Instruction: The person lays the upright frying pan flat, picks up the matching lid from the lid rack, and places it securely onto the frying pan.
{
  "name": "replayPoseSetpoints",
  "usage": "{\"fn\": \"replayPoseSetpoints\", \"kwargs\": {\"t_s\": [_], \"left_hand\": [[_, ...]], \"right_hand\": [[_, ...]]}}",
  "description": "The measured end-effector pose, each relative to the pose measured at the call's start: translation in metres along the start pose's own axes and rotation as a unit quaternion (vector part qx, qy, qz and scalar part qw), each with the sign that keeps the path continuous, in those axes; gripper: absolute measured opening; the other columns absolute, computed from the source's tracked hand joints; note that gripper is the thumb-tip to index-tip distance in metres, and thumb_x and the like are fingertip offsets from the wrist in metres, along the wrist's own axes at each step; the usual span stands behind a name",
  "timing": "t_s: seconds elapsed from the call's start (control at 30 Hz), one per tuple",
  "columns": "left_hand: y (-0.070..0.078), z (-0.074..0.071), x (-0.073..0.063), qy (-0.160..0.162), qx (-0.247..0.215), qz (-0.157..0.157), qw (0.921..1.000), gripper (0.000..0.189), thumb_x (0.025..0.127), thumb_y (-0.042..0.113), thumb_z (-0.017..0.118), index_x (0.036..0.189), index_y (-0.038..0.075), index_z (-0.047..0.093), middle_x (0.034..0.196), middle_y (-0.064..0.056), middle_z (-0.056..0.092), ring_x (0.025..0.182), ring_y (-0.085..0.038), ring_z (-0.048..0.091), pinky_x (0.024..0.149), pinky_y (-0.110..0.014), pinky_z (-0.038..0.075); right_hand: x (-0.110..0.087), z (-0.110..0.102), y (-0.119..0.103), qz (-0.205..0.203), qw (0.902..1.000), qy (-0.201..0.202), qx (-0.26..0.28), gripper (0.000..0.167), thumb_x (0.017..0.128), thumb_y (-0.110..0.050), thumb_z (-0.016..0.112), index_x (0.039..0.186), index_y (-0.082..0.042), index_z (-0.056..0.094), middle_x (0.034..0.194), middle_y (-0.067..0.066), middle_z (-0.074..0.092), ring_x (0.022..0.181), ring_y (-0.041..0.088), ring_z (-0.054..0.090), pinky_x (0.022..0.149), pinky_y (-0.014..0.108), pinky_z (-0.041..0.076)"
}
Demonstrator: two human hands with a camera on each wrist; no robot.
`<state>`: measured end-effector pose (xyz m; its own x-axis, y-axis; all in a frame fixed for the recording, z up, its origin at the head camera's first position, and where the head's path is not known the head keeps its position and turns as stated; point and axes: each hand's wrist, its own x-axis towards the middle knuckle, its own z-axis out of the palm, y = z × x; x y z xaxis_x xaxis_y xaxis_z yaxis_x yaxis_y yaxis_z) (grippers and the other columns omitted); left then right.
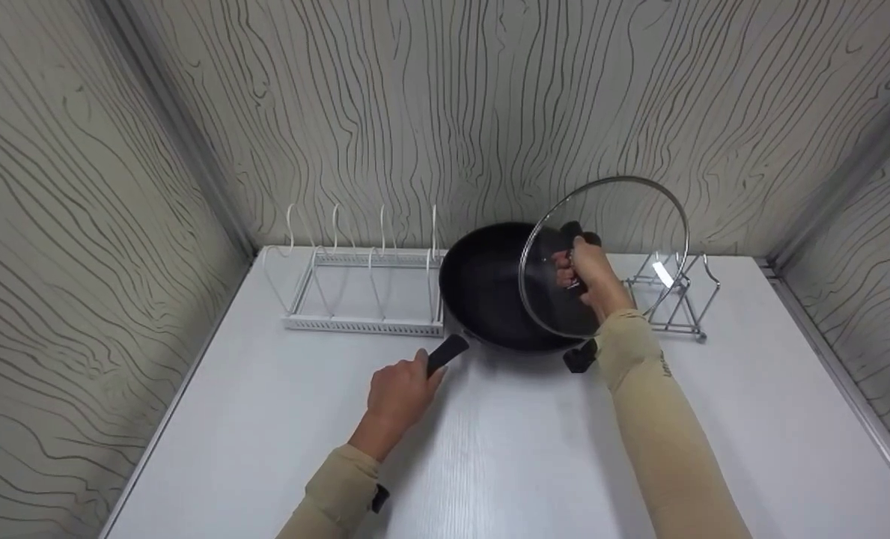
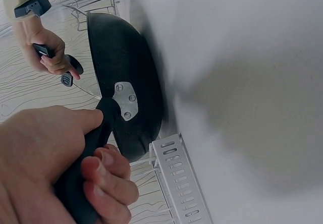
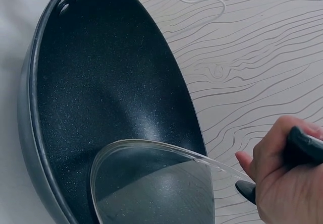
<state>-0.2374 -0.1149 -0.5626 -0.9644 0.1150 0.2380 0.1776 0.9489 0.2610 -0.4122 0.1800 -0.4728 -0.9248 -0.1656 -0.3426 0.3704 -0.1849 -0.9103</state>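
A deep black frying pan (image 1: 482, 299) stands between two racks, its speckled inside filling much of the right wrist view. My left hand (image 1: 402, 389) grips the pan's long black handle (image 1: 448, 352), with fingers wrapped round it in the left wrist view. In my right hand (image 1: 593, 271) is a glass lid (image 1: 624, 179) with a metal rim, held by its black knob (image 1: 572, 230). The lid is tilted up, and its left part overlaps the pan's right side in the head view. A small black side handle (image 1: 580, 357) juts from the pan's near right edge.
To the left of the pan stands a white rack (image 1: 366, 328) with upright wire loops. A silver wire rack (image 1: 680, 328) is at the right, partly behind the lid. The white table (image 1: 489, 464) meets wood-patterned walls (image 1: 415, 112) at the back and sides.
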Motion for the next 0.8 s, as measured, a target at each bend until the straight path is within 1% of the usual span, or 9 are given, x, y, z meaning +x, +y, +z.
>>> {"fn": "replayPoseSetpoints", "kwargs": {"t_s": [0.2,0.33,0.43,0.53,0.67,0.8], "left_hand": [[0.0016,-0.0043,-0.0011,-0.009,0.007,-0.002,0.9999,0.034,0.103,0.038,0.064,0.091,0.006,0.058,0.063,-0.008,0.060,0.051,-0.021,0.057,0.047,-0.038,0.046],[0.0010,-0.0028,-0.0006,-0.010,0.004,-0.004,0.9999,0.035,0.103,0.039,0.063,0.091,0.006,0.059,0.062,-0.008,0.060,0.051,-0.021,0.056,0.047,-0.038,0.044],[0.0007,-0.0016,-0.0008,-0.008,0.001,0.000,1.0000,0.035,0.103,0.038,0.063,0.092,0.006,0.059,0.062,-0.007,0.060,0.051,-0.021,0.056,0.047,-0.037,0.043],[0.0008,-0.0011,-0.0012,-0.006,-0.002,0.002,1.0000,0.035,0.103,0.038,0.063,0.092,0.006,0.059,0.062,-0.008,0.060,0.050,-0.021,0.056,0.046,-0.037,0.043],[0.0007,-0.0008,-0.0008,-0.002,0.000,0.006,1.0000,0.034,0.103,0.038,0.063,0.093,0.005,0.060,0.063,-0.008,0.061,0.051,-0.021,0.057,0.047,-0.038,0.045],[0.0009,-0.0015,0.0001,-0.003,0.002,0.006,1.0000,0.034,0.103,0.038,0.063,0.095,0.005,0.061,0.064,-0.009,0.062,0.051,-0.022,0.058,0.047,-0.038,0.045]], "right_hand": [[0.0033,0.0017,0.0009,0.014,0.9995,-0.011,0.028,0.050,0.114,-0.038,0.011,0.109,0.001,0.041,0.069,-0.007,0.039,0.048,0.002,0.034,0.043,0.017,0.032],[0.0024,0.0027,0.0021,0.011,0.9998,-0.001,0.015,0.049,0.114,-0.037,0.013,0.110,0.002,0.042,0.070,-0.007,0.039,0.050,0.002,0.035,0.045,0.018,0.033],[0.0025,0.0028,0.0033,0.004,1.0000,0.006,-0.005,0.048,0.114,-0.035,0.013,0.110,0.002,0.043,0.069,-0.007,0.040,0.050,0.002,0.035,0.046,0.018,0.034],[0.0028,0.0030,0.0040,0.001,0.9998,0.005,-0.017,0.048,0.114,-0.035,0.013,0.112,0.002,0.043,0.070,-0.007,0.041,0.051,0.002,0.036,0.047,0.018,0.034],[0.0022,0.0030,0.0037,0.003,0.9999,0.005,-0.015,0.048,0.114,-0.035,0.013,0.114,0.003,0.042,0.070,-0.007,0.041,0.051,0.003,0.036,0.046,0.018,0.034],[0.0026,0.0027,0.0029,0.003,1.0000,0.003,-0.007,0.048,0.114,-0.035,0.013,0.113,0.003,0.042,0.070,-0.007,0.040,0.051,0.002,0.035,0.046,0.018,0.034]]}}
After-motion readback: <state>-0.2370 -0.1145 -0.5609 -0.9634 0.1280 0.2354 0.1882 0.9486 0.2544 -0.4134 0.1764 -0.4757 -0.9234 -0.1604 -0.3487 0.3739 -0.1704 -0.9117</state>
